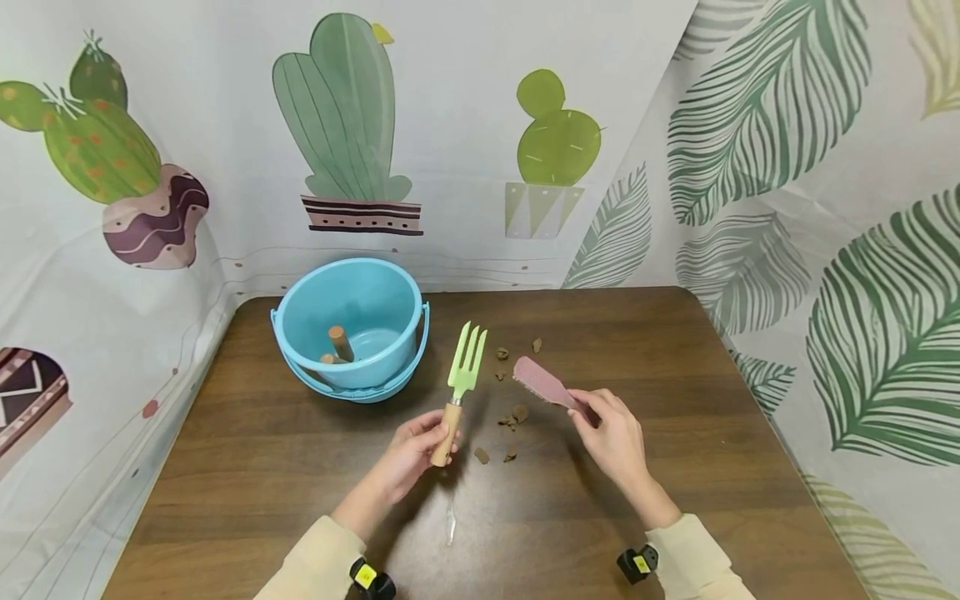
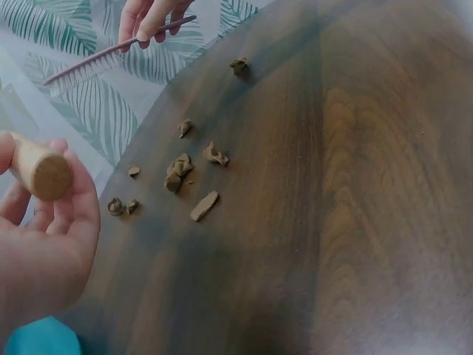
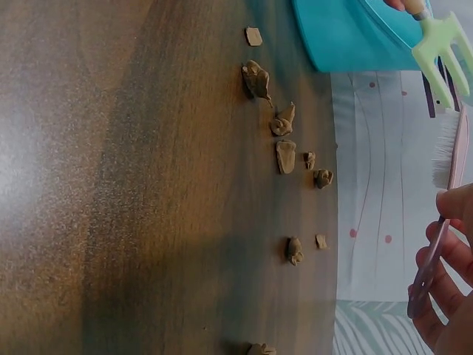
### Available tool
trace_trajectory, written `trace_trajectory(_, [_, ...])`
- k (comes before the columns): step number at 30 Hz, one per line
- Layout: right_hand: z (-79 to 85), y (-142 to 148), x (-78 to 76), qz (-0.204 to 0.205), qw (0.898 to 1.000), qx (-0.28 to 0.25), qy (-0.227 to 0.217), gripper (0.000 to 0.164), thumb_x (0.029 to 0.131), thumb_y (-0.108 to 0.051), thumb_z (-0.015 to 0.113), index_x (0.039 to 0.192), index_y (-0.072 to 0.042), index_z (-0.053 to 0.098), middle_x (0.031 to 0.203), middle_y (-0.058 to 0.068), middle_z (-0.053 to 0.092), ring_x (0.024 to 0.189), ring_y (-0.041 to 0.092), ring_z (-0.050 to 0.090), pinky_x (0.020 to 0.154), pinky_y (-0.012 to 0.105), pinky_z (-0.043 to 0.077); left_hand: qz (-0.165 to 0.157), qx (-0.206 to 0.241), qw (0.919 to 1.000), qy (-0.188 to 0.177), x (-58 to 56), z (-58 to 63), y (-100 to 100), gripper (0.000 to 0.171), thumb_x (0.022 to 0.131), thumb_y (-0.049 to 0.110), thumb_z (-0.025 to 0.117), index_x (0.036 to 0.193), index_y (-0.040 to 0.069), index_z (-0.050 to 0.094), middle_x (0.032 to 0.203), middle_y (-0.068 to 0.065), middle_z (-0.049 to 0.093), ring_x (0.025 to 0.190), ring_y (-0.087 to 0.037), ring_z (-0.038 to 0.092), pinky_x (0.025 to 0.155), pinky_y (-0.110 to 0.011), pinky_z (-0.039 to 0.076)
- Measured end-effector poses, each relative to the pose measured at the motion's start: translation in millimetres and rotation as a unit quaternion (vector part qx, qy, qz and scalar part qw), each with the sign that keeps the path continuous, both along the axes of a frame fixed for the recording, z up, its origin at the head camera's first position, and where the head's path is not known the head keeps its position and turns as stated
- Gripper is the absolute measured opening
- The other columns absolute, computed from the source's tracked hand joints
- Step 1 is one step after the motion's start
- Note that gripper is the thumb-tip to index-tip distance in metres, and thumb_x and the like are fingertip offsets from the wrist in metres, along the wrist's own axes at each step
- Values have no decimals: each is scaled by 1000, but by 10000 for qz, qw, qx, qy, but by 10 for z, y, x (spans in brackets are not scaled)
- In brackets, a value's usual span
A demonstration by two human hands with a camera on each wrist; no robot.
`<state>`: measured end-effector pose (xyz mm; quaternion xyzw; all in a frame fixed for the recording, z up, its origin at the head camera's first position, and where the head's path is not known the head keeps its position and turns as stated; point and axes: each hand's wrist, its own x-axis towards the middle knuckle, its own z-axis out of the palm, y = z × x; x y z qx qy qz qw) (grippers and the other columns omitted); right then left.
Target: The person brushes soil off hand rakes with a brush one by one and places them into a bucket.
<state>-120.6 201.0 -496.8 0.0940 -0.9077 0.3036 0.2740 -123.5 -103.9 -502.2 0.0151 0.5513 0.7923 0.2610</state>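
Note:
My left hand [image 1: 408, 454] grips the wooden handle [image 2: 52, 176] of a small garden fork [image 1: 467, 367], its light-green tines pointing up and away. A pink brush [image 1: 542, 382] with pale bristles [image 3: 446, 151] is pinched between the thumb and fingers of my right hand [image 1: 615, 437]. Both tools are held above the table, the brush to the right of the fork. Under and between them lie several brown, clay-like clumps and flakes [image 2: 177, 171]. In the right wrist view the brush bristles face the fork's side, and the tines [image 3: 443, 59] show beyond the brush's end.
A light-blue bucket [image 1: 390, 364] stands at the back left of the brown wooden table [image 1: 247, 467], its handle lowered at the front. Wooden handles [image 1: 341, 342] show inside it. A cloth printed with cacti and leaves [image 1: 465, 150] hangs behind the table.

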Motion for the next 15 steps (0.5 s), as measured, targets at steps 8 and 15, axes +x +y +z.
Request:
trace_trajectory(8, [-10, 12, 7, 29, 10000, 20, 47, 23, 73, -11, 73, 96, -16, 71, 84, -4, 64, 70, 7, 52, 56, 31, 43, 550, -1112, 9914, 417, -75, 211, -35, 38, 89, 7, 54, 123, -8, 48, 86, -4, 61, 72, -13, 59, 65, -26, 49])
trace_trajectory(15, [-16, 21, 16, 43, 10000, 41, 49, 23, 73, -10, 74, 95, -15, 71, 84, -4, 64, 69, 7, 51, 56, 31, 43, 447, -2095, 9663, 1429, -151, 438, -132, 33, 87, 4, 58, 117, -7, 55, 89, -16, 62, 74, -16, 60, 64, -24, 49])
